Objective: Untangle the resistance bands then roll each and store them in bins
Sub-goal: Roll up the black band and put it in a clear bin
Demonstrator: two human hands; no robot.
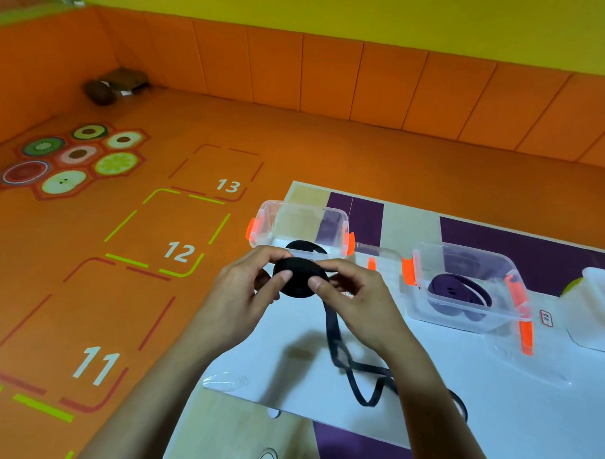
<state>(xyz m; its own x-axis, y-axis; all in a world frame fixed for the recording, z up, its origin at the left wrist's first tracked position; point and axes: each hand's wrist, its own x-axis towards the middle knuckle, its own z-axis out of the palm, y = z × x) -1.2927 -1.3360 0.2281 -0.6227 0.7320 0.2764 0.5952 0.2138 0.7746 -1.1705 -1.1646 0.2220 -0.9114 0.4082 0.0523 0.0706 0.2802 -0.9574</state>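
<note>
Head view: I see the black band's loose tail [354, 372] lying on the white sheet [493, 425]. Above the sheet, my left hand [244, 289] and right hand [353, 299] both pinch the band's rolled part [297, 275]. At the sheet's far side, one clear bin [271, 207] holds a black roll [302, 246], the next bin [519, 274] a purple band [460, 293].

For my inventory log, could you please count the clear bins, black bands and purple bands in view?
Clear bins: 3
Black bands: 2 (one held, one binned)
Purple bands: 1
Total: 6
</note>
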